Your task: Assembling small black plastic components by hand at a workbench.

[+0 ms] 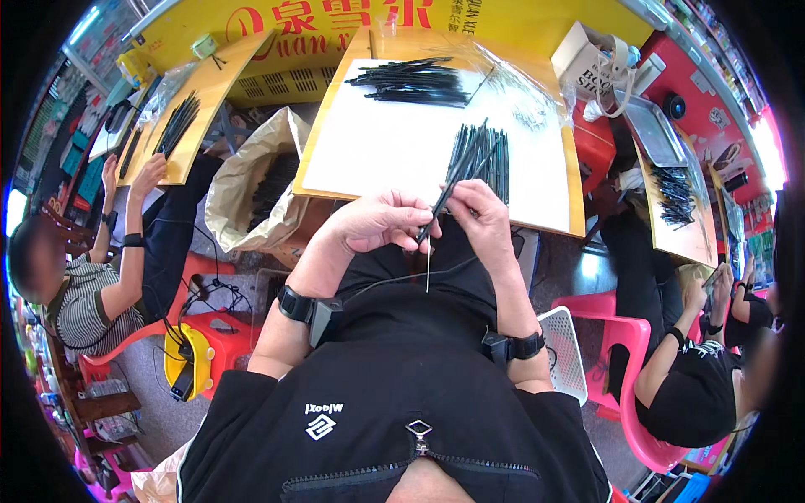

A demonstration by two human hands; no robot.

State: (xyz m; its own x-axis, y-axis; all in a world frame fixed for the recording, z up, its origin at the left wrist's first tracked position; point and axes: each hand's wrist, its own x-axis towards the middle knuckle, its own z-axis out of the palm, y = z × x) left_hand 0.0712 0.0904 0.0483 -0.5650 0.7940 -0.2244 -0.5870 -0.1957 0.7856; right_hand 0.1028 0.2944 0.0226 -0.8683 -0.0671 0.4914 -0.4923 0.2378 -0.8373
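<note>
Just past the near edge of the table, my left hand (381,222) pinches the lower end of a thin black stick-like strip (438,210) between thumb and fingers. My right hand (482,211) is closed at its side, fingertips pressed together against the strip. A thin pale wire or needle (428,272) hangs straight down below the fingertips; what it joins to is hidden. Close beyond my hands a bundle of similar black strips (495,155) lies on a white sheet (348,151). A second pile of black strips (411,82) lies farther back, spread sideways.
Clear plastic wrapping with thin wires (520,92) covers the table's far right. A brown paper sack (226,205) holding dark strips stands left of the table. Co-workers sit at side tables, left (92,293) and right (696,377). A white plastic basket (563,352) is beside my right arm.
</note>
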